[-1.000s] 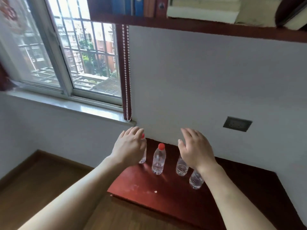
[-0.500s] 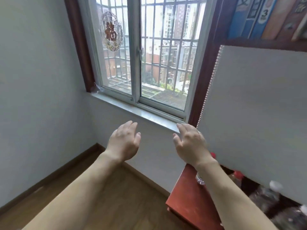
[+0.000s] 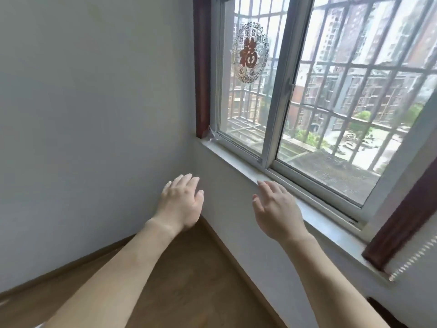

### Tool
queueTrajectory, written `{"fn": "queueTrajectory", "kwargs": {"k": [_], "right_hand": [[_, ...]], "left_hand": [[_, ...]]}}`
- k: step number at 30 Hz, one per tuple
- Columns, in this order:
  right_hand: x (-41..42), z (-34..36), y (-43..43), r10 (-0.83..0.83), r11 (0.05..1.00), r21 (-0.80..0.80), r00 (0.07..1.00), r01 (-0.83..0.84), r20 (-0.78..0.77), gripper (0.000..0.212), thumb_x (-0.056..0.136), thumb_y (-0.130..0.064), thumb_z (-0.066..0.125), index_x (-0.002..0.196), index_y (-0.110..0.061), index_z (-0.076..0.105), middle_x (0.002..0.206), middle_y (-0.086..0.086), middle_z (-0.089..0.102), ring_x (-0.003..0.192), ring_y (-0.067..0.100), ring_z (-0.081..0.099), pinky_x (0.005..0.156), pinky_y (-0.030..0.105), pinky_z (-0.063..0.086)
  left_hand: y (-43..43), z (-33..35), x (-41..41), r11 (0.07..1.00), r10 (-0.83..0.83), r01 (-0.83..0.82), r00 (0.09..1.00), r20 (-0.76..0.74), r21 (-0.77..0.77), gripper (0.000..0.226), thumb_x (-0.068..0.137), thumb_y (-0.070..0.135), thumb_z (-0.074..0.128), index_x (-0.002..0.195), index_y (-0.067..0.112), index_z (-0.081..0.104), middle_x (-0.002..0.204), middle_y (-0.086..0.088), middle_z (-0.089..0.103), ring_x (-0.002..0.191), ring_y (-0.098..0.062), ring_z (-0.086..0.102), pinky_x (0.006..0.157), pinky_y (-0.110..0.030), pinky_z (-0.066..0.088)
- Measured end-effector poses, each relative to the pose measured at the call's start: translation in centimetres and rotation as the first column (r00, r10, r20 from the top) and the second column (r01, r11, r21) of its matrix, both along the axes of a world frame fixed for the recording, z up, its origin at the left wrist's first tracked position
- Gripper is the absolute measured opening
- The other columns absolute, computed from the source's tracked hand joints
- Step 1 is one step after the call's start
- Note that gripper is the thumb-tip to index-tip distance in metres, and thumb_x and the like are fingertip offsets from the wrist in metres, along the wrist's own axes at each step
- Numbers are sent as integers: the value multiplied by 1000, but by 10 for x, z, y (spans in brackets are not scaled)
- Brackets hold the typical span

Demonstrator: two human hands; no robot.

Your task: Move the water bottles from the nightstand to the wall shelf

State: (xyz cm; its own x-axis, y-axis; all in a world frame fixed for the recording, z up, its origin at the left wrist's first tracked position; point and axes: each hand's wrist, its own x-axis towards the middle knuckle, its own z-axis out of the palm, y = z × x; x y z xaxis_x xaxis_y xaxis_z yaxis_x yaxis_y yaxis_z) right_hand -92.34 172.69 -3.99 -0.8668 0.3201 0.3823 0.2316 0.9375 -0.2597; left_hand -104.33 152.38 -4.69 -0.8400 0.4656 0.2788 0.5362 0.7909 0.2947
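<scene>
With left hand (image 3: 181,204) and right hand (image 3: 276,214) both spread open, empty, before the window sill (image 3: 335,235), and water bottles out of view, find a bottle first, then grip its body firmly.

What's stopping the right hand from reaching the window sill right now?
Likely nothing, so probably yes: the right hand, open and empty, hovers right beside the window sill, with nothing between them. Whether it already touches the edge, I can't tell.
</scene>
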Motion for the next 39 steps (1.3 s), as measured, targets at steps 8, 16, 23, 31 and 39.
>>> {"fn": "queueTrajectory", "kwargs": {"k": [8,16,23,31,39], "right_hand": [[-136,11,-41,259,965,30,966,-260,15,46,96,-28,46,138,-9,50,140,5,54,131,24,43,107,34,33],[-253,5,-121,372,927,49,928,-371,3,39,95,-30,37,125,-13,56,132,1,58,126,23,46,101,34,37],[-344,5,-177,418,908,42,908,-417,-16,33,96,-29,44,123,-14,56,131,-1,59,127,21,46,102,33,37],[-469,3,-222,533,845,40,846,-533,5,42,100,-33,40,136,-13,50,139,-1,53,133,21,42,108,33,32],[-614,9,-285,718,695,31,696,-718,29,46,100,-33,40,140,-11,47,141,4,52,133,26,43,107,36,34]], "left_hand": [[-68,5,-77,964,264,-264,964,-9,-18,46,102,34,40,144,16,47,153,-6,43,143,-23,34,118,-42,25],[-153,1,-161,934,357,-357,933,-42,-8,55,96,38,29,139,11,52,142,-8,54,133,-26,46,112,-40,33],[-212,0,-242,917,396,-398,917,-45,-25,48,103,33,34,145,13,44,149,-5,46,139,-22,39,116,-37,28],[-266,-6,-340,861,504,-506,862,-44,-47,49,104,35,31,147,13,41,152,-3,43,141,-20,36,117,-36,26],[-320,-1,-421,718,691,-694,720,-61,-53,49,101,33,31,141,11,48,147,-6,49,137,-24,41,114,-43,31]]}}
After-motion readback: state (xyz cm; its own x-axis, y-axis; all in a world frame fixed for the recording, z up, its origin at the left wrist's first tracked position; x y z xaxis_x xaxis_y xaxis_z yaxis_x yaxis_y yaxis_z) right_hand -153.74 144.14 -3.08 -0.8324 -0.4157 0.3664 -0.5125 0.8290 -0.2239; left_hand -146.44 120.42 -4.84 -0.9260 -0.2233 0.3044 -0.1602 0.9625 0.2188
